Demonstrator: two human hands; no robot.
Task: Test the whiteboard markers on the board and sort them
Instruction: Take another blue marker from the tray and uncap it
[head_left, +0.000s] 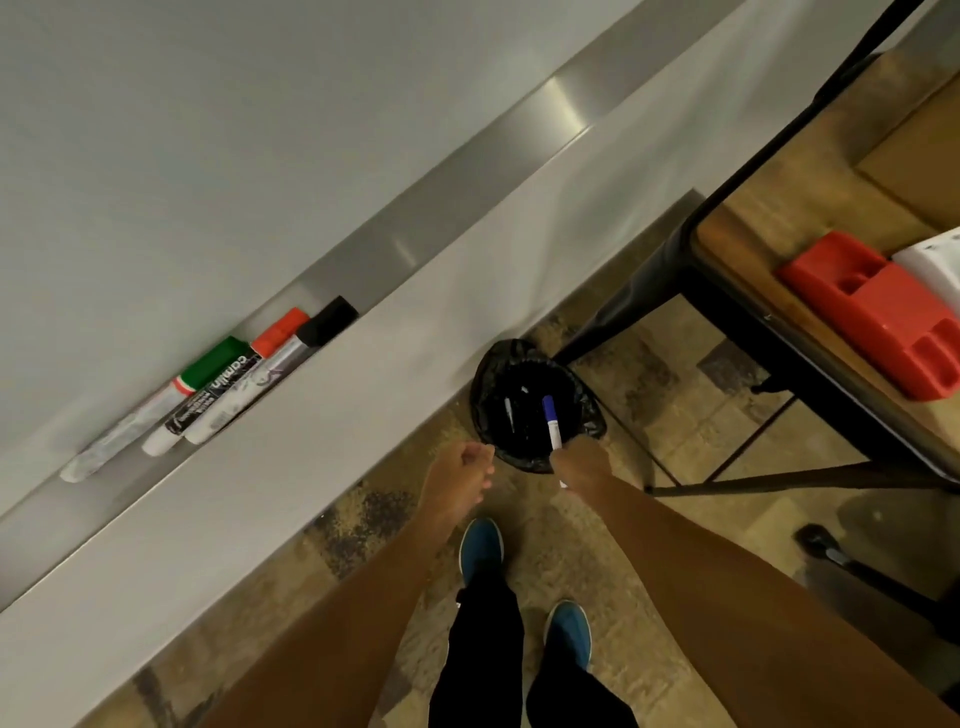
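Over the bin (535, 405), right hand (579, 460) holds blue marker (551, 422).

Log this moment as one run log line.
right hand holds blue marker over bin | left hand empty | three markers on tray

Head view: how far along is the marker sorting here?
Done: one marker already lies in the black-lined bin. In hand: the right hand holds a blue-capped marker over that bin; the left hand holds nothing. Left: the green, red and black-capped markers on the board's tray.
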